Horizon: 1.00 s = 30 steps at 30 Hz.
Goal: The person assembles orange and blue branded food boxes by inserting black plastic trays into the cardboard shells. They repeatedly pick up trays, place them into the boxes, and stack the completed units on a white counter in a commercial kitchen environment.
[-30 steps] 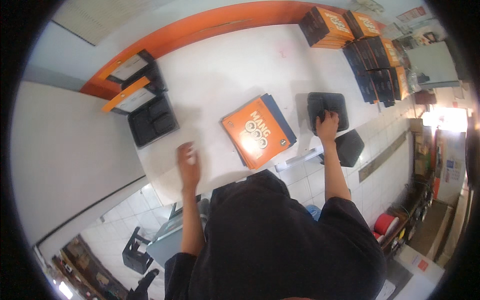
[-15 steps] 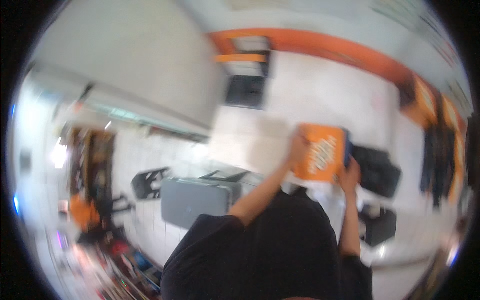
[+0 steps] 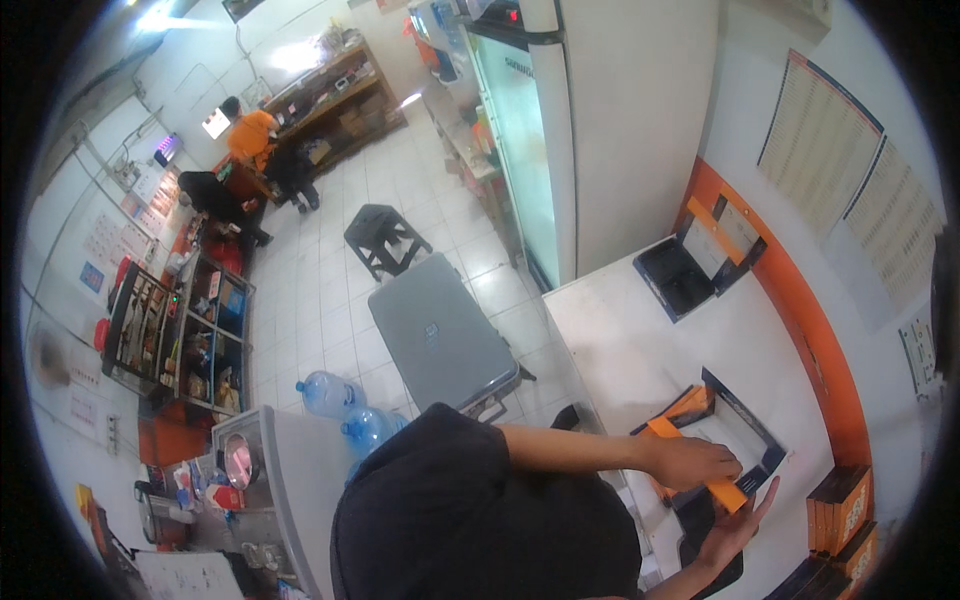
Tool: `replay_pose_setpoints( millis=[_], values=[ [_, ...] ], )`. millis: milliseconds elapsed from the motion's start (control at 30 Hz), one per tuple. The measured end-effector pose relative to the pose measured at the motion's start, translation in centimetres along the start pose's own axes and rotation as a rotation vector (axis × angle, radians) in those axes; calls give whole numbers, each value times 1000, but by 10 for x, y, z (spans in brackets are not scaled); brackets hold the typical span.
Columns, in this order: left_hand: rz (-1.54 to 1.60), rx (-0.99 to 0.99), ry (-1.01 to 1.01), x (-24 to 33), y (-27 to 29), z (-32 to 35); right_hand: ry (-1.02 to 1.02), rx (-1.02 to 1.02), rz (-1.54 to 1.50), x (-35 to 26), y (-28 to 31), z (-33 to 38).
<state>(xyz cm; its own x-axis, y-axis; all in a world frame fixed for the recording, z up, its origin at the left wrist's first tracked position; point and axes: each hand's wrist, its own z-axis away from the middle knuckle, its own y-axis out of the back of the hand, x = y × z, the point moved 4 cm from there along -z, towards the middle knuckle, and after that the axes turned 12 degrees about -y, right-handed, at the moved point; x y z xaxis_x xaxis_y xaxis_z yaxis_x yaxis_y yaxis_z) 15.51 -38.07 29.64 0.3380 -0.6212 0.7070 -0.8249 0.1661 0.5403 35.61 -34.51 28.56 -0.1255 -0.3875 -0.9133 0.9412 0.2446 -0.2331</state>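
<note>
A black-and-orange cardboard box (image 3: 752, 425) stands open on the white table (image 3: 610, 350), its inside pale. An orange strip (image 3: 728, 496) crosses the near side of the box. My left hand (image 3: 690, 462) reaches over from the left, its fingers curled closed on the strip, with the fingertips partly hidden. Just nearer, my right hand (image 3: 732, 538) rests against the strip's lower end, fingers stretched apart. A dark tray-like part (image 3: 695, 515) shows below the hands, partly covered by them.
Another open box (image 3: 675, 278) sits at the table's far end. Orange-and-black boxes (image 3: 838, 510) are stacked at right. A grey case (image 3: 440, 330), a black stool (image 3: 385, 240) and blue water bottles (image 3: 330, 393) stand left of the table. A glass-door fridge (image 3: 515, 140) is beyond; two people work far left.
My view has swung left and is sharper. The orange-fronted box that both hands held above the table is now open on it, with my hands at its strip.
</note>
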Motion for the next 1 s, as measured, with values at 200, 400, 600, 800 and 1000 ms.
replay_pose_setpoints(
  millis=[200,400,600,800,1000],
  values=[
    [38,-98,80,-4,-1,4,63,-33,535,0,-3,-3],
    [-883,206,-124,-11,72,-1,61,-335,875,-40,-57,8],
    [-1116,177,-125,-28,124,-34,160,-323,1217,-71,-85,-1],
    [-1240,-69,-79,-66,174,-46,202,-81,1348,-105,-81,-38],
    [-1026,132,482,-154,197,80,738,610,929,-76,-120,-69]
  ],
)
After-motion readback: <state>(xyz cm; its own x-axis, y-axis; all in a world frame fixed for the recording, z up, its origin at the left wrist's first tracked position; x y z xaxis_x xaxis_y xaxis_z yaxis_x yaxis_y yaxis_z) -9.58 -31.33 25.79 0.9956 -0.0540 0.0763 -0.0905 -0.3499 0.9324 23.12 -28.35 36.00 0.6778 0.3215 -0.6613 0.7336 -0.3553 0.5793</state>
